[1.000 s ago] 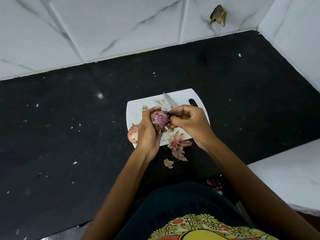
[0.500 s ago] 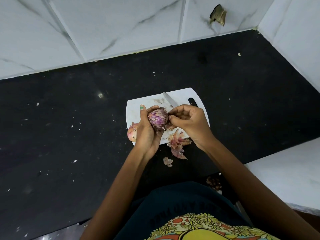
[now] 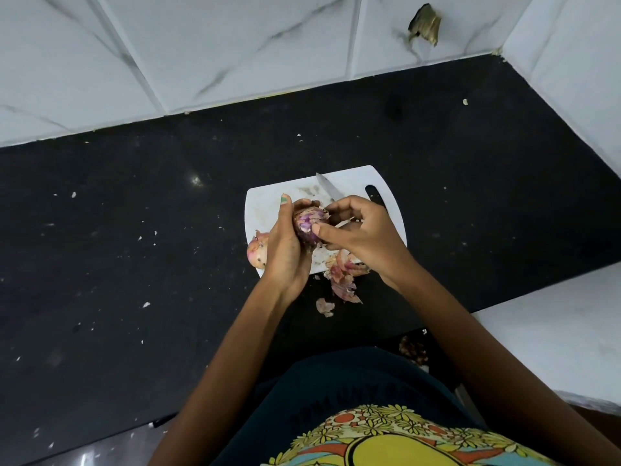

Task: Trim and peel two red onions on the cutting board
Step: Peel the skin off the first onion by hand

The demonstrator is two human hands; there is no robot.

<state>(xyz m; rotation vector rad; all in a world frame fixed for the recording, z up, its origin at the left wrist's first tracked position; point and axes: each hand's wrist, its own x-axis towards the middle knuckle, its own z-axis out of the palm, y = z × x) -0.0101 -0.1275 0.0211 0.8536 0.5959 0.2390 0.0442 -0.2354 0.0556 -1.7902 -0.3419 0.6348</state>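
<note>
My left hand grips a partly peeled red onion above the white cutting board. My right hand curls round the onion's right side, thumb pressed on its purple skin. The knife blade sticks out above my right hand; its handle is hidden behind that hand. A second red onion, with its skin on, lies at the board's left edge, partly hidden by my left hand. Loose peels lie at the board's near edge.
The board sits on a black counter flecked with crumbs. White marble tiles rise behind and on the right. A white ledge stands at the near right. One peel scrap lies on the counter.
My right thumb has slid down over the onion's front, and my left hand has turned the onion slightly. The peels and the second onion stay put.
</note>
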